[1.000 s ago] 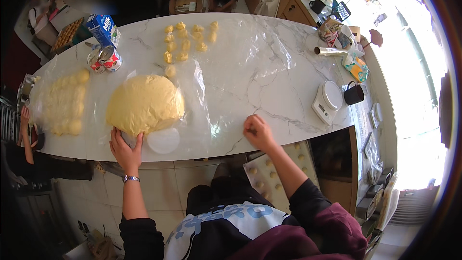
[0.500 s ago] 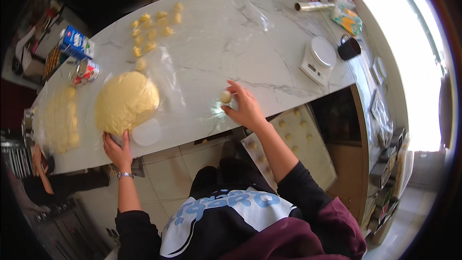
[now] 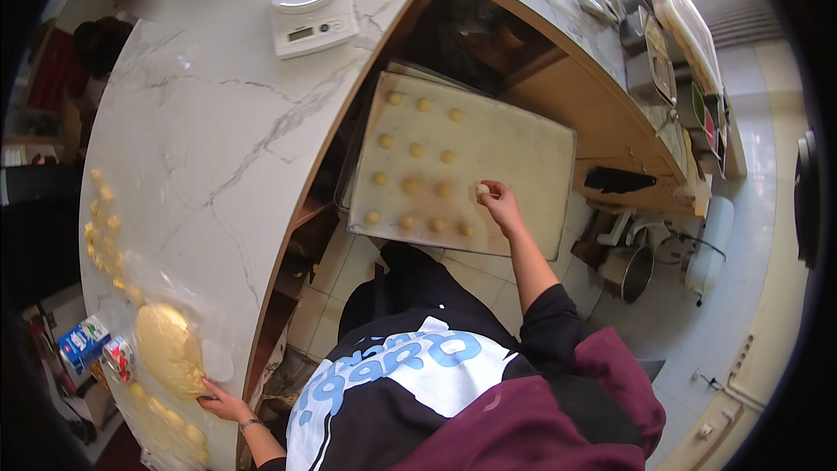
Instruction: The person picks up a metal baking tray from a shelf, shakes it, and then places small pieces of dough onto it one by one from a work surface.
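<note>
Pinching a small pale-yellow dough ball (image 3: 482, 190) in its fingertips, the right hand (image 3: 500, 206) hovers over the rectangular lined baking tray (image 3: 523, 148), beside rows of similar balls. The left hand (image 3: 220, 401) rests flat at the white marble bench (image 3: 209, 122) edge, touching the large yellow dough mound (image 3: 167, 349). A white digital scale (image 3: 312, 4) sits near the bench's far end.
</note>
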`<state>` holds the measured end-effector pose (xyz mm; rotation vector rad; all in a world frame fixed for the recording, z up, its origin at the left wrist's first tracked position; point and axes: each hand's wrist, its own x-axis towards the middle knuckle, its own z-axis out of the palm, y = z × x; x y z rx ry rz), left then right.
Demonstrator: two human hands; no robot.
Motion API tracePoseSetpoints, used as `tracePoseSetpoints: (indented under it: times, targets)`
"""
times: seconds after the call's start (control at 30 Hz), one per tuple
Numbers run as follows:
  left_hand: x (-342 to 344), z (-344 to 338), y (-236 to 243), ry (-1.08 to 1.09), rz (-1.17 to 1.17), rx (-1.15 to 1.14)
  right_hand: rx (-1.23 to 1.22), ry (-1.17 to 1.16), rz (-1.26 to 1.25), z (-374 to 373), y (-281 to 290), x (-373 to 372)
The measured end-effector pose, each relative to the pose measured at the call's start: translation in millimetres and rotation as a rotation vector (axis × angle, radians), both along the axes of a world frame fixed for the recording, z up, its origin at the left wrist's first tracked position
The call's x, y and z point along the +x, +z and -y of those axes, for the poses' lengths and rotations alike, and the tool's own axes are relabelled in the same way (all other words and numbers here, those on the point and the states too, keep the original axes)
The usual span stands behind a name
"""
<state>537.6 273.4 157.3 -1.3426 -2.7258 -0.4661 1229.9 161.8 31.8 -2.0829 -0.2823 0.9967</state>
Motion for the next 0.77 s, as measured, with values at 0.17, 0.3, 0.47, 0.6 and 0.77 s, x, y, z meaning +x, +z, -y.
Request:
tracePoseSetpoints:
  times: [0.17,0.3,0.47,0.6,0.77]
  targets:
    - [3.8,-1.6,6.9,-0.03,0.02,0.031,-0.124,0.03,0.393,20.0,-53.9,-21.2]
    - [4.9,-6.0,13.0,-0.074,0.101,0.002,-0.161,0.047,0.449,22.4,-73.2,-22.5]
    - [-3.8,1.9,1.6,-0.003,0.005,0.024,-0.167,0.078,0.572,11.4,-51.7,-9.7]
    - [-8.7,7.9,-11.2,-0.062,0.009,0.12,0.15,-0.072,0.564,-45.7,-1.6,4.7]
    - [2.4,9.4,-11.7,-0.026,-0.111,0.135,0.825,0.35,0.679,-202.1,134.0,-102.7]
